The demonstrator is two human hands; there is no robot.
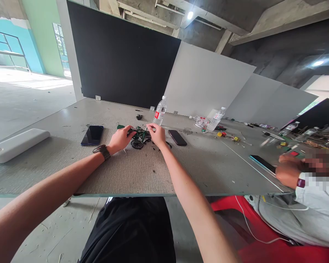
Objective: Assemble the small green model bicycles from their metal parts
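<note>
A small dark green model bicycle (pixel 139 137) with black wheels lies on the grey table (pixel 126 171) between my hands. My left hand (pixel 122 138), a watch on its wrist, has its fingers curled onto the model's left side. My right hand (pixel 157 134) pinches the model's upper right part with fingertips together. Tiny loose parts lie scattered on the table around the model.
A dark phone (pixel 92 135) lies left of my hands, another phone (pixel 177 137) to the right. A water bottle (pixel 160 110) stands behind the model. A white flat device (pixel 16 144) sits far left. At right a co-worker's hand (pixel 289 171) rests near a phone (pixel 262 163), bottles and small coloured pieces.
</note>
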